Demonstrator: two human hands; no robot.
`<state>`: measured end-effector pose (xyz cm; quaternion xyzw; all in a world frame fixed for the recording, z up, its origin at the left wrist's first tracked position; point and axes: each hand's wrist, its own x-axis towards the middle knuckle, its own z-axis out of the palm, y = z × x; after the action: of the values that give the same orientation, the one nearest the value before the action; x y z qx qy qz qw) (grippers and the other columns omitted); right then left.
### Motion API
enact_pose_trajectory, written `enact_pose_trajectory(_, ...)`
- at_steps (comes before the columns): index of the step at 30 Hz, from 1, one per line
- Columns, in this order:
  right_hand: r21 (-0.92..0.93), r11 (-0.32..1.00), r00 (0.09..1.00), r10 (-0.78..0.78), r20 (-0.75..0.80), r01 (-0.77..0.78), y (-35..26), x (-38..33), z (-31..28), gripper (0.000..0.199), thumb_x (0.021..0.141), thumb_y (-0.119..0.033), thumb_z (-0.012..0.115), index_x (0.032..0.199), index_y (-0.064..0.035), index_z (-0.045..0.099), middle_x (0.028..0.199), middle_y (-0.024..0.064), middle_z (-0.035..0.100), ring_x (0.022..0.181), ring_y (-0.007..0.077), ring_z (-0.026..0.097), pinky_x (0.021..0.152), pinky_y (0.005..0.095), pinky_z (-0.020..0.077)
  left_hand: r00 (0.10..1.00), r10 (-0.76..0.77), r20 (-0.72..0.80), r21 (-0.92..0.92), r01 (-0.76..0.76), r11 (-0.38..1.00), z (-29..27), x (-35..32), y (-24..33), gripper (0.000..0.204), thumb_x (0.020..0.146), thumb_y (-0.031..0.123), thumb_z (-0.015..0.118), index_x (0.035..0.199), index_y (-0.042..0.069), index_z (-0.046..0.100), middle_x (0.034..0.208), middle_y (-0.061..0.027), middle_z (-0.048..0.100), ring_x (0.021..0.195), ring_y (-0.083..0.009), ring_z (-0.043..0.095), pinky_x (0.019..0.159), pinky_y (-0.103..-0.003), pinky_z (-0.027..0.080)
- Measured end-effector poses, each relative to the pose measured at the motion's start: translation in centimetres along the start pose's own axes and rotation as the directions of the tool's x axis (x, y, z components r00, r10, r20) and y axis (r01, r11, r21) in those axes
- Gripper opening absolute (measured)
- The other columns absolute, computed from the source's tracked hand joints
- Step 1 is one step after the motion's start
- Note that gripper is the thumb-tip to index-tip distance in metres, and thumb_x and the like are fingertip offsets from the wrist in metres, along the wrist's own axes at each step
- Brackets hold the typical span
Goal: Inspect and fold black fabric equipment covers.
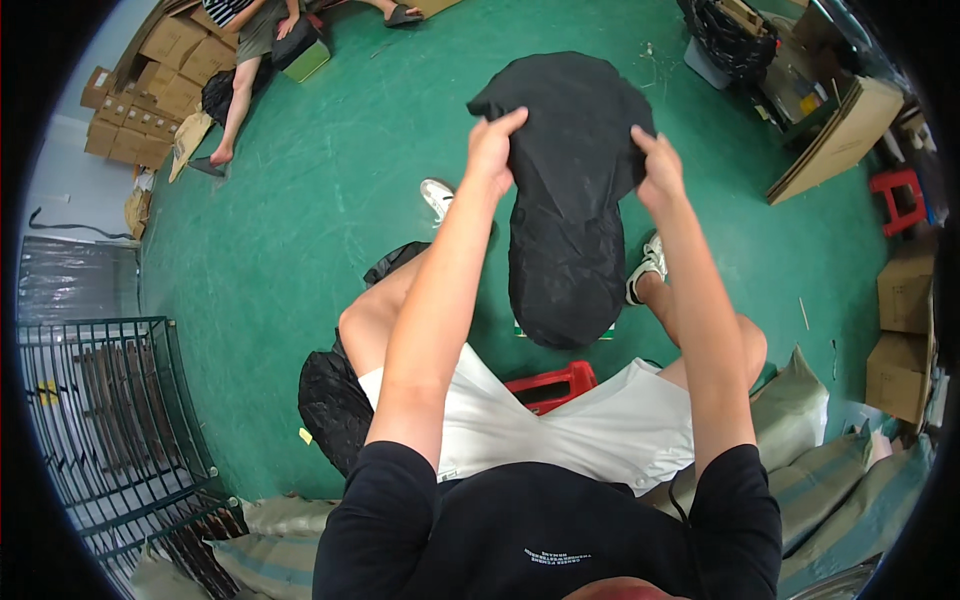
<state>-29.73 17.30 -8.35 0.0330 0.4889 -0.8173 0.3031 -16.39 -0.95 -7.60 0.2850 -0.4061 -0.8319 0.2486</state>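
Both hands hold up a piece of black fabric (570,110), rounded and wide at the far end and tapering toward me. It looks like a cloth cover or bag; its exact kind I cannot tell. My left hand (492,150) pinches its left edge, thumb on top. On the opposite edge, my right hand (658,172) grips the cloth the same way. Beneath and nearer to me, between my legs, lies more creased black fabric (566,285). Whether the two are one piece is hard to see. A thin pale green edge shows under it.
I sit over a red plastic stool (555,387). Black fabric (330,410) heaps by my left leg. Woven sacks (800,400) lie behind and right. A metal rack (120,400) stands left, cardboard sheets (835,140) far right. Another person (245,80) sits at far left near cartons.
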Motion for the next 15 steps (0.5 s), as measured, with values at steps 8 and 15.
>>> enact_pose_trajectory(8,-0.576,0.723,0.872,0.074,-0.485,-0.382,18.8,1.3,-13.3,0.043,0.093,-0.016,0.059,0.128,0.0077,0.050,0.128,0.0211,0.056,0.118,0.0313,0.053,0.099,0.0378,0.0407,0.801,-0.120,-0.586,0.266,0.331,0.905,-16.4,-0.9,-21.7,0.041,0.086,0.019,0.072,0.113,-0.010,0.058,0.110,-0.0181,0.065,0.093,-0.0305,0.065,0.079,-0.044,0.053)
enact_pose_trajectory(15,-0.771,0.588,0.879,-0.201,-0.433,-0.246,21.6,-1.5,-18.6,0.038,0.093,-0.023,0.061,0.115,0.0087,0.058,0.110,0.0265,0.063,0.105,0.0363,0.062,0.088,0.0412,0.0463,0.864,-0.097,-0.494,0.471,0.360,0.805,-16.6,-5.9,-25.1,0.028,0.086,0.021,0.072,0.084,0.002,0.051,0.080,-0.0092,0.057,0.073,-0.0213,0.053,0.068,-0.038,0.045)
